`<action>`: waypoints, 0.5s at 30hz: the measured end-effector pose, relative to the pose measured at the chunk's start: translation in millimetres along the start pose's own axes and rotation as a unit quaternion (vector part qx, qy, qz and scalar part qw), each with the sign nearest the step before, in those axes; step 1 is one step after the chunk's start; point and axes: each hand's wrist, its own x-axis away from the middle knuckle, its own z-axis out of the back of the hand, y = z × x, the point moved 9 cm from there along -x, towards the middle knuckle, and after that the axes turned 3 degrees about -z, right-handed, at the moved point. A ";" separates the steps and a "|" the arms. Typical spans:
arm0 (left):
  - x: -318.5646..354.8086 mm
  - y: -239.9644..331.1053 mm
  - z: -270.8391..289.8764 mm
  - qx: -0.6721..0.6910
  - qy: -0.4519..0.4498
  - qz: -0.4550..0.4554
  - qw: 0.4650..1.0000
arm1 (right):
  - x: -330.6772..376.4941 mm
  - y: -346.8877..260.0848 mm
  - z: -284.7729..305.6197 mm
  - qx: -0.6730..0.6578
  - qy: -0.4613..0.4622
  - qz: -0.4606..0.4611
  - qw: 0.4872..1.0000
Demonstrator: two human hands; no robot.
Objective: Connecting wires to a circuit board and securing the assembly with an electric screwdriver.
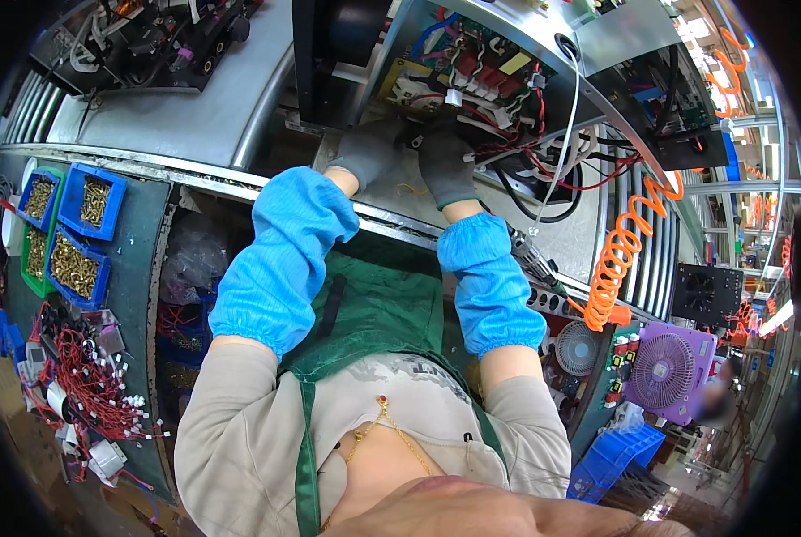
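Blue sleeve covers (pixel 293 255) are worn over both forearms, above a green apron (pixel 373 313), as two grey-gloved hands are held together at the near edge of an open metal chassis (pixel 508 22) on the table (pixel 194 107). The left hand (pixel 369 152) is seen resting on the chassis floor, its fingers curled under; whether anything is pinched cannot be told. The right hand (pixel 448 166) is raised just beside it, fingers drawn together around a small dark part (pixel 415 139) at the foot of the wiring. Just beyond the gloves, red, black and white wires (pixel 543 152) are shown bundled inside the chassis. An orange coiled hose (pixel 620 251) is hung to the right. Blue bins of brass screws (pixel 82 233) are set well apart, to the left.
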 end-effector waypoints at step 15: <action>25.8 18.1 16.8 0.177 0.121 -0.006 0.977 | 41.9 33.9 -41.7 -0.465 -0.061 -0.226 0.854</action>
